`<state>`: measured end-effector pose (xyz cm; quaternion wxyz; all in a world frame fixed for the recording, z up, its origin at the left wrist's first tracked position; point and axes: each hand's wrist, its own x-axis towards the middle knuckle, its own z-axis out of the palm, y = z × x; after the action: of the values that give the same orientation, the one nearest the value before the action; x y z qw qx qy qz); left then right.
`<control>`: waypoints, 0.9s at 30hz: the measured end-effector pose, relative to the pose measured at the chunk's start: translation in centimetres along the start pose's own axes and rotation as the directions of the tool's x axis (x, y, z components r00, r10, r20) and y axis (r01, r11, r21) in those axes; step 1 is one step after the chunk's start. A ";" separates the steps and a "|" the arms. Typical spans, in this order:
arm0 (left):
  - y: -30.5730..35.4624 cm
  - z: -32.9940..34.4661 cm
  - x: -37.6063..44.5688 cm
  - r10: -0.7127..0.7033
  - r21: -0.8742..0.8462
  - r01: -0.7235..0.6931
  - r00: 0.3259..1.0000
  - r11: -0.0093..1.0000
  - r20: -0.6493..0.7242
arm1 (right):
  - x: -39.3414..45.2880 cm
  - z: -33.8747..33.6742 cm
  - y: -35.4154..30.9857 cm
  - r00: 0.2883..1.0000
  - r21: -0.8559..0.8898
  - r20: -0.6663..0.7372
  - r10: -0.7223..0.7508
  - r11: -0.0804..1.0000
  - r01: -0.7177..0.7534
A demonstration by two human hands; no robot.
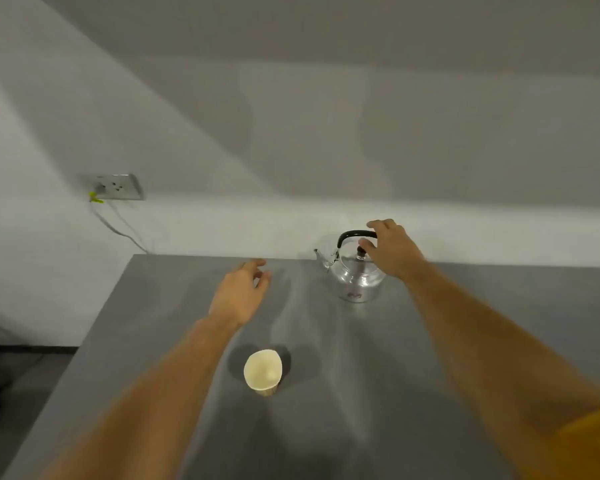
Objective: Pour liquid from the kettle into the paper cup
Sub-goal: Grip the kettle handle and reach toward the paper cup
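A shiny metal kettle [355, 275] with a black arched handle stands upright near the back of the grey table [361, 393], its spout pointing left. My right hand [392, 249] hovers at the handle's right end, fingers spread around it but not closed. An empty cream paper cup [263, 371] stands upright nearer to me, left of centre. My left hand [239, 294] hangs over the table beyond the cup, fingers loosely apart and holding nothing.
A wall socket [116, 187] with a yellow plug and grey cable sits on the white wall at the left. The table's left edge [94, 323] drops to a dark floor. The wall rises just behind the kettle.
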<state>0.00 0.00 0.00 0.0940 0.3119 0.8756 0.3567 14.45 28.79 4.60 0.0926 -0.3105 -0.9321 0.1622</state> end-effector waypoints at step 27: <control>-2.8 1.7 -3.9 -0.114 -0.053 0.117 0.992 0.992 0.047 | 1.0 3.1 2.0 0.962 0.289 0.125 0.242 0.919 -0.268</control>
<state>2.40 -3.03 -3.36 0.1424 0.2658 0.8796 0.3678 13.87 30.17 1.11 0.0765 -0.4041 -0.8508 0.3271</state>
